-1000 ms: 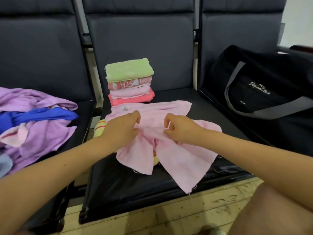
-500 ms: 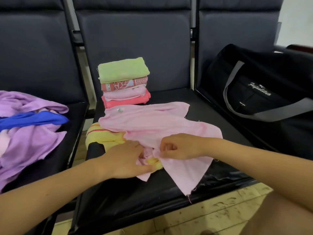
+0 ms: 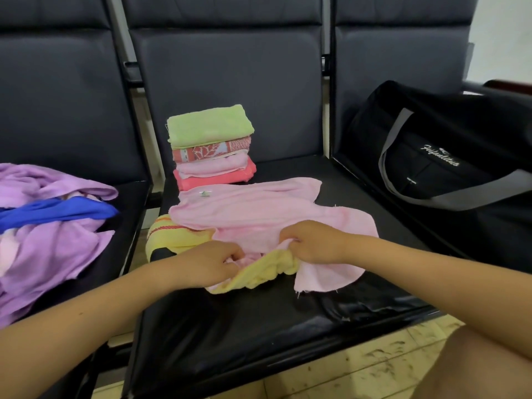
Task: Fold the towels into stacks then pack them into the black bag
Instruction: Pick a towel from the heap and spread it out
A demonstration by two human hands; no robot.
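A light pink towel (image 3: 253,208) lies spread on the middle black seat (image 3: 259,326), over a yellow towel (image 3: 259,272) whose front edge shows bunched beneath it. My left hand (image 3: 207,263) pinches the pink towel's near edge at the left. My right hand (image 3: 313,243) grips the same edge, with the yellow cloth just under its fingers. Behind them stands a stack of folded towels (image 3: 211,145), green on top, then patterned red, pink and coral. The black bag (image 3: 449,156) with grey straps sits on the right seat.
A heap of unfolded purple and blue towels (image 3: 49,226) covers the left seat. Dark seat backs rise behind everything. Tiled floor shows below the seat's front edge, and my bare knee is at the lower right.
Both hands slid from the middle of the pink towel to its near edge and lifted it back, uncovering the bunched yellow towel beneath.
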